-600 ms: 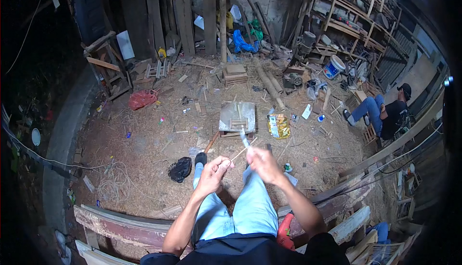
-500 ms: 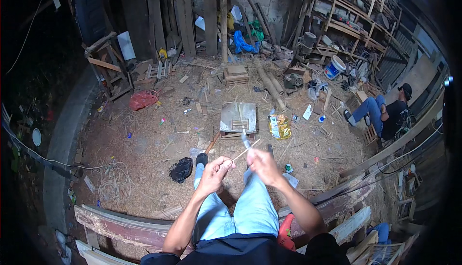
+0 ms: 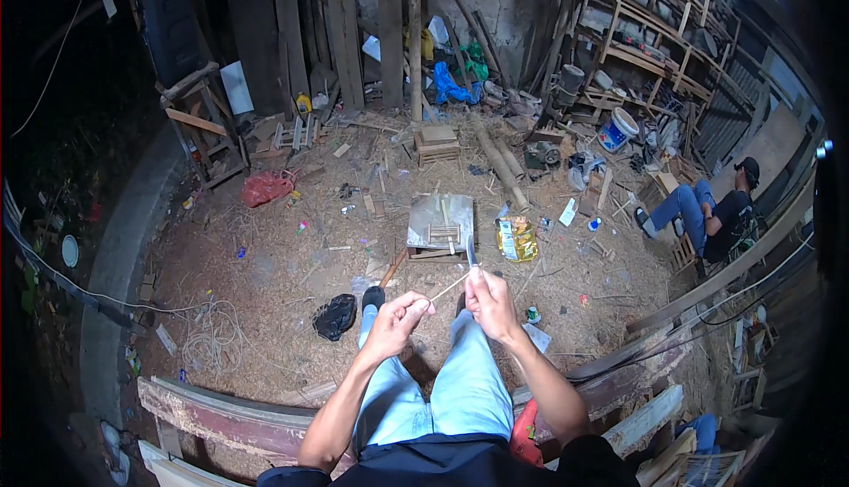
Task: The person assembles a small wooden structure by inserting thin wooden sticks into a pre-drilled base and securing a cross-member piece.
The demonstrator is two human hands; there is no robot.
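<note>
A thin wooden stick [image 3: 447,289] slants up and to the right from my left hand [image 3: 398,322], which is closed around its lower end in a pinch. My right hand [image 3: 492,307] grips a knife [image 3: 472,254] with its narrow, bright blade pointing away from me. The stick's far end meets the knife near my right fingers; the exact contact is too small to make out. Both hands are above my knees. Just beyond them, a low table [image 3: 426,213] carries a few short wooden strips [image 3: 443,232].
A black plastic bag [image 3: 335,316] lies left of my foot, a gold packet [image 3: 516,239] right of the table. Beside my right hip is a red object [image 3: 525,435]. Another person [image 3: 727,214] sits at the far right. Wood scraps and shavings litter the ground.
My right hand, blurred before, is now sharper and slightly farther right, and the knife has turned more upright. The left hand stays nearly in place. The view has shifted slightly.
</note>
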